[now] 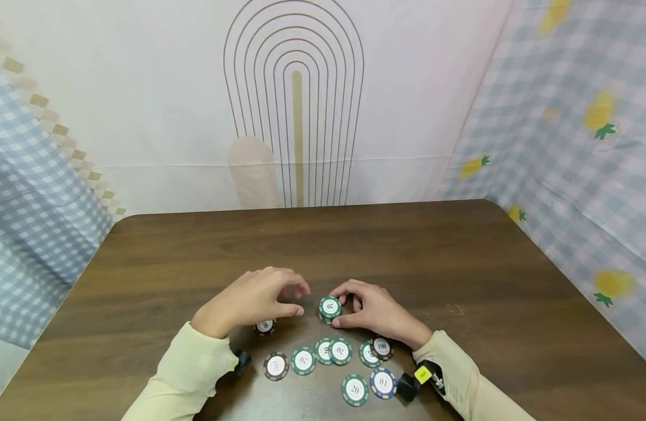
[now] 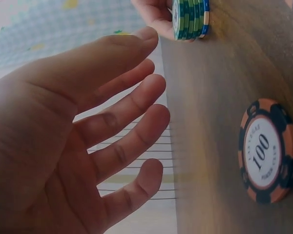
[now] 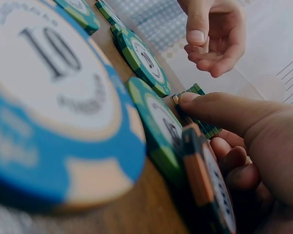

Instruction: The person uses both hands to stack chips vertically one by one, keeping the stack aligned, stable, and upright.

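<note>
A short stack of poker chips, green with a "20" on top, stands on the table. My right hand holds it at the side between thumb and fingers. In the left wrist view the stack shows several green chips over a blue one at the base. To the left of the stack my left hand hovers with fingers spread loosely and nothing in them. A black-and-orange "100" chip lies below the left hand, partly hidden by it in the head view.
Loose chips lie nearer the person: a black chip, a green chip, two overlapping green ones, a black chip resting on a green one, another green chip and a blue "10" chip. Brown table extends beyond the hands.
</note>
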The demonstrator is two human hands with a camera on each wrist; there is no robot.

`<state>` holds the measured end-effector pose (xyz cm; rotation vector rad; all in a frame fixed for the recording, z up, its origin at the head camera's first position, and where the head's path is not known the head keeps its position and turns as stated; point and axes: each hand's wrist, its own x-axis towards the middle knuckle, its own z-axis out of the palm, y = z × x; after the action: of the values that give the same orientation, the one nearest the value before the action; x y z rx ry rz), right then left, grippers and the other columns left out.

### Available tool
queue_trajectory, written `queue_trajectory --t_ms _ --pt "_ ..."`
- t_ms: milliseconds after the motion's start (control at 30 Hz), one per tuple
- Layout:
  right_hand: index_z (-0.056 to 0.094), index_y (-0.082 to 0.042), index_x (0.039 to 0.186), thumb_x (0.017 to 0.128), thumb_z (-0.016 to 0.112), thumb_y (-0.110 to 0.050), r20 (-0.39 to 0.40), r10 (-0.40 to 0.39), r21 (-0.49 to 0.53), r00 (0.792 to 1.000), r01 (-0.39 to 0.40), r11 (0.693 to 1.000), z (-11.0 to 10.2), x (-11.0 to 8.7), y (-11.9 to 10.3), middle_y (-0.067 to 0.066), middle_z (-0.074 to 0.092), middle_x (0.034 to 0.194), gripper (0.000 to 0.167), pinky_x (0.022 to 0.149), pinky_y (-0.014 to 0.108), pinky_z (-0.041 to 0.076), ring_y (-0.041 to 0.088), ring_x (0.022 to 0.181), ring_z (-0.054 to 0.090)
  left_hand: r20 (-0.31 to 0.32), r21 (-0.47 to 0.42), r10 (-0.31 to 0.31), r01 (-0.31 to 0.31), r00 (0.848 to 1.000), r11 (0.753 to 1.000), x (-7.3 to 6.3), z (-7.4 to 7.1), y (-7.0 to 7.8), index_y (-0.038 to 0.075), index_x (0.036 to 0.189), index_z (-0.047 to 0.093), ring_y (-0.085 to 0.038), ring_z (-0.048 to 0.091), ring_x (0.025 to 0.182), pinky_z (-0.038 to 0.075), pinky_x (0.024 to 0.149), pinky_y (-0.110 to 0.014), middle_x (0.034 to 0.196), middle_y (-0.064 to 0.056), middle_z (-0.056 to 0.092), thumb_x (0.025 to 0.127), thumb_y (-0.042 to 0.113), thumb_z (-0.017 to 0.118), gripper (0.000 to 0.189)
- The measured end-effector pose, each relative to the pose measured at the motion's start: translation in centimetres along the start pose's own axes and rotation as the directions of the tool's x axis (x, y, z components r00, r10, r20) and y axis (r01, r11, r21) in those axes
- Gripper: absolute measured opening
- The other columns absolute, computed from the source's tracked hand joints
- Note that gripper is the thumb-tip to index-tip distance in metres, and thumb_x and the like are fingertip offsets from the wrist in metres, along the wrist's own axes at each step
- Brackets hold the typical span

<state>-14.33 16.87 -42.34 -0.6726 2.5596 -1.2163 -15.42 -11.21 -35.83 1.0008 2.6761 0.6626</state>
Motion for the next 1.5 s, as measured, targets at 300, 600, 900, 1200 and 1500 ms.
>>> queue_trajectory --t_ms 300,600,900,1200,1500 --pt "0.073 -0.025 0.117 0.086 0.089 -0.036 0.001 -0.013 0.0 1.0 0.013 1.0 0.2 0.4 0.0 -0.006 0.062 0.102 0.037 0.062 0.026 0.04 0.009 0.066 0.047 0.044 -0.007 -0.034 0.034 0.998 0.999 -0.5 -0.6 -0.5 0.021 0.119 0.075 -0.01 0.065 0.098 0.054 0.084 -0.04 0.106 0.012 0.072 0.093 0.027 0.083 0.027" --pt "0.072 -0.026 0.119 0.086 0.089 -0.037 -0.002 -0.003 0.005 1.0 0.003 1.0 0.0 0.0 0.1 -0.006 0.062 0.103 0.038 0.062 0.026 0.04 0.01 0.066 0.047 0.097 -0.028 -0.06 0.063 0.993 0.998 -0.4 -1.0 -0.6 0.023 0.11 0.076 -0.009 0.063 0.09 0.051 0.081 -0.039 0.095 0.013 0.068 0.091 0.024 0.084 0.02" --pt "0.072 -0.026 0.119 0.086 0.089 -0.037 -0.004 -0.002 0.012 1.0 0.002 1.0 0.0 0.0 0.3 -0.006 0.062 0.103 0.038 0.061 0.026 0.04 0.009 0.064 0.046 0.146 -0.027 -0.088 0.093 0.985 0.995 -0.7 -1.1 -0.7 0.024 0.104 0.074 -0.01 0.061 0.088 0.051 0.081 -0.04 0.092 0.011 0.066 0.089 0.021 0.086 0.019" --pt "0.072 -0.025 0.118 0.086 0.089 -0.036 -0.007 -0.01 0.004 1.0 0.01 1.0 0.0 0.2 0.1 -0.006 0.062 0.102 0.038 0.061 0.026 0.041 0.009 0.065 0.047 0.193 -0.083 -0.075 0.092 0.978 0.992 -1.0 -1.4 -1.4 0.02 0.107 0.074 -0.015 0.06 0.096 0.051 0.087 -0.038 0.099 0.006 0.066 0.086 0.019 0.089 0.026" --pt "0.072 -0.026 0.119 0.087 0.089 -0.036 0.006 -0.003 -0.006 1.0 0.003 1.0 0.0 0.1 0.1 -0.006 0.061 0.103 0.038 0.062 0.026 0.041 0.01 0.066 0.047 0.247 -0.166 -0.068 0.111 0.967 0.98 -1.0 -1.5 -2.2 0.015 0.107 0.072 -0.014 0.057 0.091 0.05 0.082 -0.03 0.096 0.002 0.063 0.084 0.011 0.09 0.03"
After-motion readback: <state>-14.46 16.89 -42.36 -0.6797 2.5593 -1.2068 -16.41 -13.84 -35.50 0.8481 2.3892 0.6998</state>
